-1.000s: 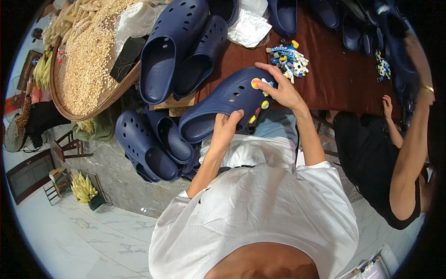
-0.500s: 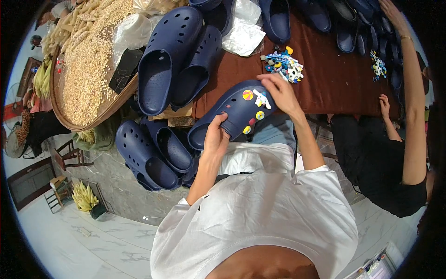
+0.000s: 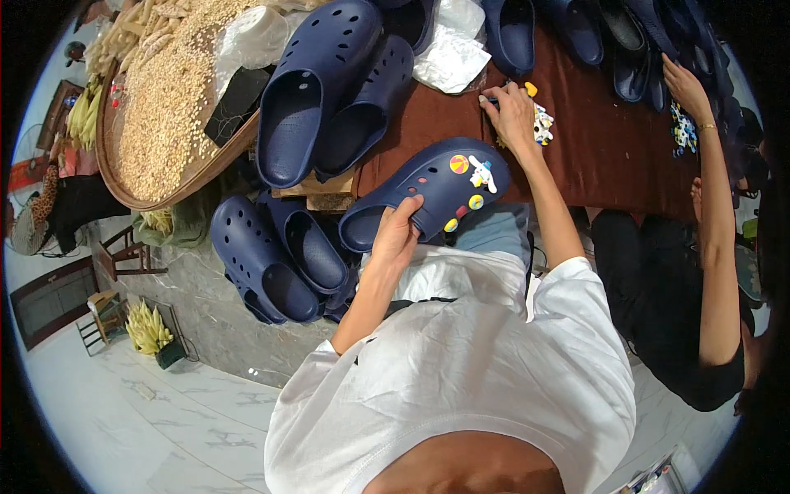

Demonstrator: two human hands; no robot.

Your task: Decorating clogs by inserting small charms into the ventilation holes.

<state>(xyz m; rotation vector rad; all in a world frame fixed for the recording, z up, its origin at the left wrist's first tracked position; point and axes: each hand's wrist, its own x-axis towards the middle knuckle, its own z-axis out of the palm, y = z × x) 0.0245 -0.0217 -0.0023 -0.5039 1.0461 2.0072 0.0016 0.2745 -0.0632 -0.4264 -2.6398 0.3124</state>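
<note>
My left hand (image 3: 398, 233) grips a navy foam clog (image 3: 438, 183) by its side near the strap opening, thumb on top. Colourful charms sit in the clog's holes: a red-and-yellow ball (image 3: 458, 164), a white long-eared figure (image 3: 482, 174), round yellow ones and a small red one. Beyond the clog, my right hand (image 3: 515, 118) is over a pile of loose shoe charms (image 3: 542, 125) on the brown cloth. Its fingers are bent and drawn together at the pile's left side; what they pinch is hidden. The hand covers much of the pile.
Several navy clogs (image 3: 317, 90) stand on the table's left, others (image 3: 267, 262) below its edge. A round basket of corn kernels (image 3: 164, 123) is at far left. White plastic bags (image 3: 451, 49) lie behind. At right, another person's arm (image 3: 717, 222) reaches among clogs beside a second charm pile (image 3: 682, 132).
My right hand has left the clog's toe and moved away to the charm pile. My left hand still holds the clog. The other person's arm has come lower and nearer.
</note>
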